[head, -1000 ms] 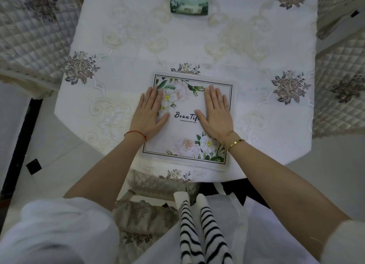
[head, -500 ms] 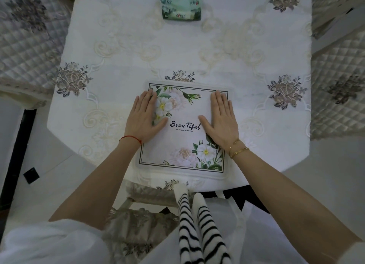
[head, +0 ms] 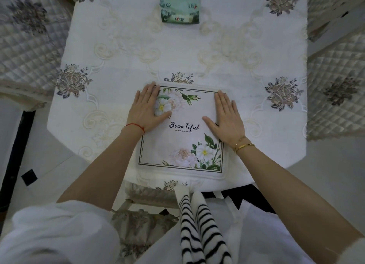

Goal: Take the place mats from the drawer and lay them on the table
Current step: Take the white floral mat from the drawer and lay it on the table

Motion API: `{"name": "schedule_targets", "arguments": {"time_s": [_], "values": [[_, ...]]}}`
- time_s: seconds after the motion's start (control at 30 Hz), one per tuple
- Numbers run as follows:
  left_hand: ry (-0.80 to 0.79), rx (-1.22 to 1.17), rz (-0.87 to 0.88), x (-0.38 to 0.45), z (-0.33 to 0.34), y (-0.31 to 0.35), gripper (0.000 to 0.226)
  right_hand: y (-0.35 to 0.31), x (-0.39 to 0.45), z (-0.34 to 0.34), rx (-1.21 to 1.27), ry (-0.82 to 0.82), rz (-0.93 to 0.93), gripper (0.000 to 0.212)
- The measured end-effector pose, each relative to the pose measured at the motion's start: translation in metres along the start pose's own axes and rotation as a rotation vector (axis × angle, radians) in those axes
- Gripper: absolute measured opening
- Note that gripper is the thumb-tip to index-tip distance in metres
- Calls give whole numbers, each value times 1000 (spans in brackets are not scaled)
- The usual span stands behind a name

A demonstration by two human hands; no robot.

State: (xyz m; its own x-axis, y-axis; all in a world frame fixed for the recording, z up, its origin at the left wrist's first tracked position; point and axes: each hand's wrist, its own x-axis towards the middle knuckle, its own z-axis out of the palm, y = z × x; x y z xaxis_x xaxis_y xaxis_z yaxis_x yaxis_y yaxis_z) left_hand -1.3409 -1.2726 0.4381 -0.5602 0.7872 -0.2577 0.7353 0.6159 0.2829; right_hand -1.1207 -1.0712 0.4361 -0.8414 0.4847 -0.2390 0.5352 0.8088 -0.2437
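Place mat [head: 183, 129]: left border and upper left corner covered by the left hand [head: 145, 109]; part of the right border covered by the right hand [head: 227, 119]; small line of print under "Beautiful" too fine to read.

Green packet [head: 180, 8]: top cut off by the upper picture edge; lettering too blurred to read (contents cannot be told).

Quilted chairs [head: 25, 44]: cut off at the left and right edges, the left one blurred.

Table [head: 122, 52]: far end out of view; near edge partly hidden behind the striped cloth [head: 199, 228].

Both sleeves cut off by the lower edge.
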Motion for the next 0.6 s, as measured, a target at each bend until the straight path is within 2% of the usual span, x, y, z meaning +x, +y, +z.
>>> {"name": "schedule_targets", "arguments": {"time_s": [0.1, 0.23, 0.4, 0.6], "values": [[24, 15, -16, -11, -1, 2, 95, -5, -11, 1, 21, 16, 13, 84], [71, 31, 111, -63, 12, 7, 86, -18, -44, 12, -8, 3, -88, 83], [38, -54, 0, -126, 37, 17, 89, -32, -86, 27, -20, -39, -150, 86], [36, -62, -60, -159, 48, 20, 87, -31, -122, 31, -57, -82, -206, 89]]}}
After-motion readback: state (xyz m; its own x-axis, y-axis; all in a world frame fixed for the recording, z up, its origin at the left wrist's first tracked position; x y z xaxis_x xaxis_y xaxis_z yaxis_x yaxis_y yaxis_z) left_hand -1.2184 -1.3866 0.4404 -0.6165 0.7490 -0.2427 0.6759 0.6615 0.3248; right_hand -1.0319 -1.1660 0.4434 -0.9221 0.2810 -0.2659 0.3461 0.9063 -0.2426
